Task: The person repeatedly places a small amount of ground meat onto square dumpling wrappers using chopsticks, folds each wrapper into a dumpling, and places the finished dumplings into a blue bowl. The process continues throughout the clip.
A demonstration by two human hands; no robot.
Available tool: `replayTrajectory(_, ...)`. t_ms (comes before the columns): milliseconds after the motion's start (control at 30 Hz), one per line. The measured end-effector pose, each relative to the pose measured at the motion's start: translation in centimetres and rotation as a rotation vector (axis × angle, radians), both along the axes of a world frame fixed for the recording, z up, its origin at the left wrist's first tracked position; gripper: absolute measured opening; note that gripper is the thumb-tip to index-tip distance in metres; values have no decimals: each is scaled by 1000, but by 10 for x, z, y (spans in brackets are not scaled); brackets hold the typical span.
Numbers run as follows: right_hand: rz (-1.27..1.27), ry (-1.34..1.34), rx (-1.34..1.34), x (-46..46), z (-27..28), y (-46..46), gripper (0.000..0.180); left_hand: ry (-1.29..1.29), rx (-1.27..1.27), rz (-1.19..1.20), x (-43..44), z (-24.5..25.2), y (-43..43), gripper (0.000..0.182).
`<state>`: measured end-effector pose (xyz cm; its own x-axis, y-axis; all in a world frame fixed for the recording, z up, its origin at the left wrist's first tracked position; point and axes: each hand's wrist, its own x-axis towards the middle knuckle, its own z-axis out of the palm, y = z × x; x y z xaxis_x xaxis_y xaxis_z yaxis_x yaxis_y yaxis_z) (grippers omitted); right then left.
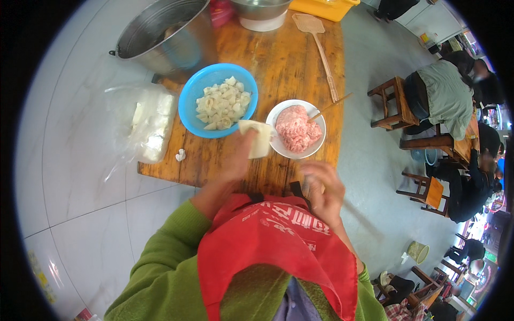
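Observation:
My left hand (pixel 237 158) holds a small stack of square, pale dough wrappers (pixel 260 141) over the wooden table, between a blue basket and a white bowl. My right hand (pixel 326 192) is blurred near the table's right edge, its fingers curled; a thin blurred stick (pixel 363 220) trails from it. In the white bowl (pixel 271 116) lies pink minced meat (pixel 296 129), with a wooden chopstick (pixel 333 105) leaning out over the rim. The blue plastic basket (pixel 186 96) contains many folded dumplings (pixel 223 104), apparently wontons.
A clear plastic bag (pixel 120 116) of white wrapper stacks (pixel 158 124) overlaps the table's left edge. A white scrap (pixel 180 155) lies nearby. Behind stand a metal bucket (pixel 176 52) and a metal basin (pixel 261 9). A fly swatter (pixel 321 50) lies right. Seated people and stools (pixel 395 104) are farther right.

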<state>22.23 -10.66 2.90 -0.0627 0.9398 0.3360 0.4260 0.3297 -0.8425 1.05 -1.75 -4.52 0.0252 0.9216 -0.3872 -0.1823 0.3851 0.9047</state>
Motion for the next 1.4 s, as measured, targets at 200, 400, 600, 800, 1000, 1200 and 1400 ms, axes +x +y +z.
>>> replayTrajectory(200, -295, 576, -374, 40, -75, 18, 14, -81, -69, 156, -76, -26, 15, 42)
replayTrajectory(400, -260, 417, -405, 43, -137, 31, 15, -181, -167, 288, -108, -59, 11, 44)
replayTrajectory(600, -310, 199, -374, 42, -147, 35, 14, -151, -405, -226, -43, -60, -27, 37)
replayTrajectory(800, -376, 535, -466, 41, -143, 34, 16, -244, -372, -249, 6, -60, -23, 34)
replayTrajectory(1000, -352, 297, -344, 35, -153, 37, 14, -255, -390, -262, 3, -61, -22, 34)
replayTrajectory(1200, -394, 342, -401, 29, -147, 29, 16, -295, -383, -238, 5, -59, -22, 35)
replayTrajectory(1400, -410, 949, -591, 21, -109, 23, 17, -176, -351, -438, 13, -30, -20, 36)
